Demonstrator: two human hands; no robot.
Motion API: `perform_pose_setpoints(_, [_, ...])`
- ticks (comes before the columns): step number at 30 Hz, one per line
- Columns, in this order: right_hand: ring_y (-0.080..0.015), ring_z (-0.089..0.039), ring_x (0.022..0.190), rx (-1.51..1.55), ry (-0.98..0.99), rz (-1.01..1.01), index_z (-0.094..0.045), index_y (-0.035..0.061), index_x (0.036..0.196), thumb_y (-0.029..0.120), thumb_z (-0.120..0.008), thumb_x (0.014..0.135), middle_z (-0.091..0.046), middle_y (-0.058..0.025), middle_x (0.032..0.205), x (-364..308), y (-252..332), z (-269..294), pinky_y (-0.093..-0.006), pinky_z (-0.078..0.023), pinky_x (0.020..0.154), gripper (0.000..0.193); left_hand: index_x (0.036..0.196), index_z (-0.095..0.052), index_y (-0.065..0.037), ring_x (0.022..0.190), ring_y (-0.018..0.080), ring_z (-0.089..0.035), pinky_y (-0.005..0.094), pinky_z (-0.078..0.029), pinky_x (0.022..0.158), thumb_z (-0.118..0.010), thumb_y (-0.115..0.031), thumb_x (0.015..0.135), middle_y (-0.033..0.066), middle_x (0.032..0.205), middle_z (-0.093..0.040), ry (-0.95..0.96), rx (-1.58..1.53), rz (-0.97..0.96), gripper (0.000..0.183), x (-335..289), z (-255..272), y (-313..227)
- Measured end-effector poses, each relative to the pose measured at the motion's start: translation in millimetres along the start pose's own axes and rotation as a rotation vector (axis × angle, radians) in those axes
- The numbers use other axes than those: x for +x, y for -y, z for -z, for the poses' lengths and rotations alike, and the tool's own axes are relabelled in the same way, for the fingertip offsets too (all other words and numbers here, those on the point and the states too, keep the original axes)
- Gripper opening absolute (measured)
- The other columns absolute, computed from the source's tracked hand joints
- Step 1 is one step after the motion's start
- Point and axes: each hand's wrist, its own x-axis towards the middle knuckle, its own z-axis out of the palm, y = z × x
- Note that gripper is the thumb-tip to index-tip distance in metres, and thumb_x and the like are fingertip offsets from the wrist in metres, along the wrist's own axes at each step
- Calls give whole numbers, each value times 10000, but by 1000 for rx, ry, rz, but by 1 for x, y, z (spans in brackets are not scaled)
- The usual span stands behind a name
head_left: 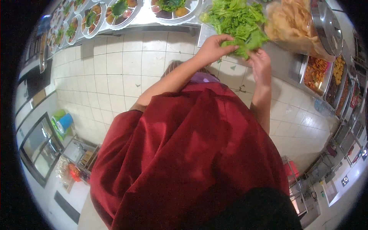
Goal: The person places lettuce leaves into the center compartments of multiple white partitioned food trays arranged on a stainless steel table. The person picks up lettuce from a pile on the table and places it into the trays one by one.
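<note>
Left hand (pixel 212 49): fingers closed on one lettuce leaf (pixel 251 41), upper centre.
Right hand (pixel 260 63): pinching the same leaf's lower edge.
Lettuce heap (pixel 230 17): one, top centre.
Filled plates (pixel 122 11): several, upper left.

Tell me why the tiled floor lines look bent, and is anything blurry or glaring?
Head view: the fisheye lens bows the white tiled floor toward the black rim; the shiny steel counter shows soft glare; the leafy green lettuce pile between the left hand and right hand is fairly sharp, while edge details smear.
</note>
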Motion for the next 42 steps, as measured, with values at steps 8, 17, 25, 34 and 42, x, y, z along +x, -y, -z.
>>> perform_pose_setpoints(8, [-147, -560, 830, 310, -40, -104, -501, -13, 1005, 154, -452, 889, -567, -59, 944, -2, -26, -46, -295, -460, 703, 209, 815, -593, -55, 594, 47, -502, 200, -422, 539, -571, -314, 836, -16, 713, -568, -96, -105, 150, 260, -48, 40, 22])
perform_pose_setpoints(17, [-137, -556, 825, -999, 220, 393, -552, -12, 941, 225, -413, 914, -601, -75, 815, -21, -47, -182, -292, -416, 700, 276, 994, -579, -56, 854, 134, -549, 276, -425, 800, -597, -375, 790, 65, 916, -597, -343, 117, 120, 378, -212, 149, 79])
perform_pose_setpoints(25, [-191, -568, 898, -169, 257, -270, -472, 66, 1169, 271, -424, 905, -567, -40, 1042, -80, -56, -132, -282, -476, 745, 338, 1304, -360, -127, 1120, 132, -457, 241, -409, 883, -435, -223, 890, 85, 1291, -421, -1341, -1264, -126, 431, -558, 205, 240])
perform_pose_setpoints(34, [-177, -570, 872, -741, 265, -535, -506, 60, 1110, 266, -465, 883, -576, -46, 1005, -73, -154, -136, -283, -475, 719, 309, 1159, -466, -86, 1046, 150, -468, 266, -373, 881, -476, -275, 865, 80, 1159, -470, -1051, -436, 1032, 350, -674, 98, 302])
perform_pose_setpoints(42, [-164, -571, 848, -1002, 397, -659, -537, 56, 1057, 261, -501, 864, -583, -51, 973, 1, -186, -196, -285, -475, 696, 284, 1031, -542, -49, 929, 179, -517, 295, -398, 821, -510, -293, 842, 108, 999, -543, -1005, -262, 732, 310, -643, 167, 214])
